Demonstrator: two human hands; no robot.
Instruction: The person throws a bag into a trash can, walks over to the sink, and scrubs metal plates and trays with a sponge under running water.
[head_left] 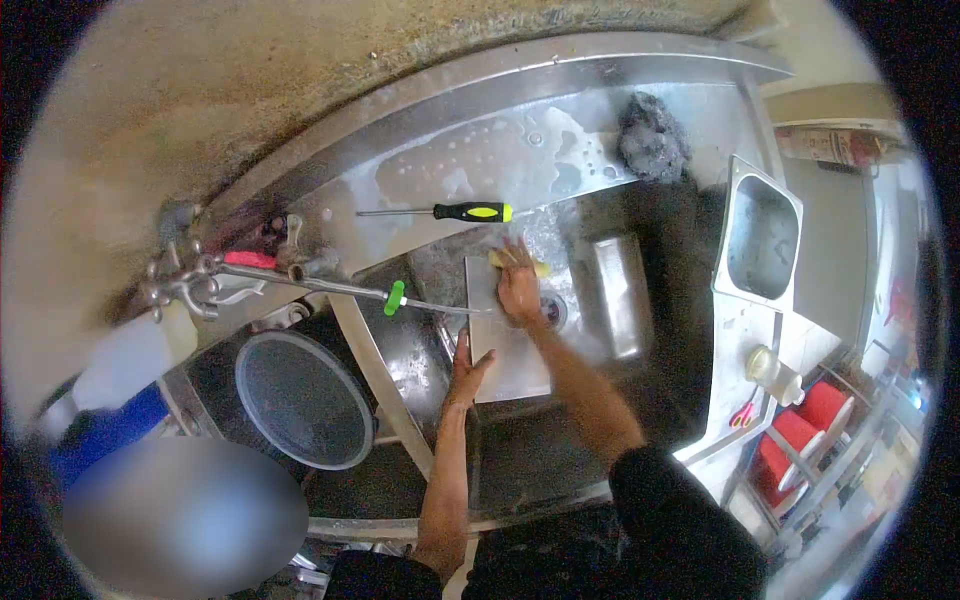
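Note:
A flat, light grey rectangular panel (508, 360) is held inside the metal sink, below the faucet spout (345, 290) with a green piece on it. My left hand (468, 372) grips the panel's lower left edge, thumb apart from the fingers. At the panel's top, my right hand (517, 285) presses a yellow sponge (541, 269) against the surface, fingers over it. Water runs from the spout onto the panel. Behind the hands, a screwdriver (473, 212) with a black and yellow handle lies on the wet ledge.
Dark scouring wool (652, 138) sits on the back ledge. A metal pan (762, 238) stands at the right, near a jar (773, 374) and red containers (790, 445). A round lid or sieve (304, 400) is in the left basin. A white jug (135, 355) stands far left.

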